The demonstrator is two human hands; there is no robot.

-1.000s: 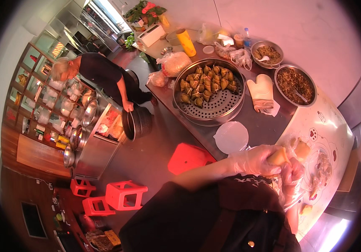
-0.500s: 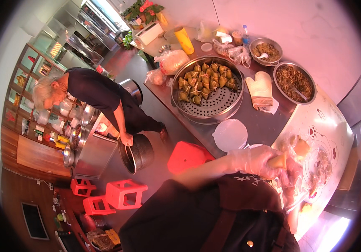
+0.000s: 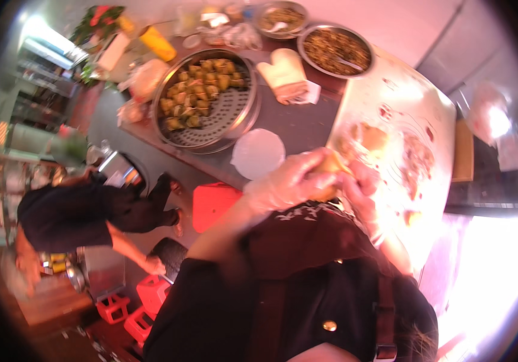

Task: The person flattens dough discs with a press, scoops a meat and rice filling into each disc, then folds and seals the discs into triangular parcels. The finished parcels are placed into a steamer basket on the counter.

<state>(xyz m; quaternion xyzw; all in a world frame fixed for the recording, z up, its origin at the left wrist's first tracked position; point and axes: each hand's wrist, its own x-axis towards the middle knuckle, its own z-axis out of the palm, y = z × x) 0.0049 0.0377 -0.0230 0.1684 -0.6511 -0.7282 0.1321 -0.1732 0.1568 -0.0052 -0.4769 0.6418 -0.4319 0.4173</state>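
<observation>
In front of my chest, both hands in thin clear gloves hold a yellowish folded leaf wrapper point(image 3: 331, 164). My left hand point(image 3: 295, 180) is closed on its left side, the fingers pressed around it. My right hand point(image 3: 363, 192) grips the other side; glare blurs its fingers. Whether the leaf has filling in it I cannot tell. Beyond my left hand lies a pale round disc point(image 3: 258, 154). Past it stands a large steel steamer point(image 3: 227, 111) with a perforated base, holding several leaf-wrapped rice dumplings point(image 3: 197, 93).
Two steel bowls of brown filling point(image 3: 336, 51) stand at the far side, near a cream oven mitt point(image 3: 282, 69). Clear plastic point(image 3: 417, 163) lies on the pale tabletop. A red stool point(image 3: 214, 206) is at left; a person in dark clothes point(image 3: 69, 214) bends with a dark pot point(image 3: 170, 256).
My view has turned, so the table and steamer sit further left in the picture. My hands have come together around the leaf wrapper. The other person has shifted position, still holding the pot.
</observation>
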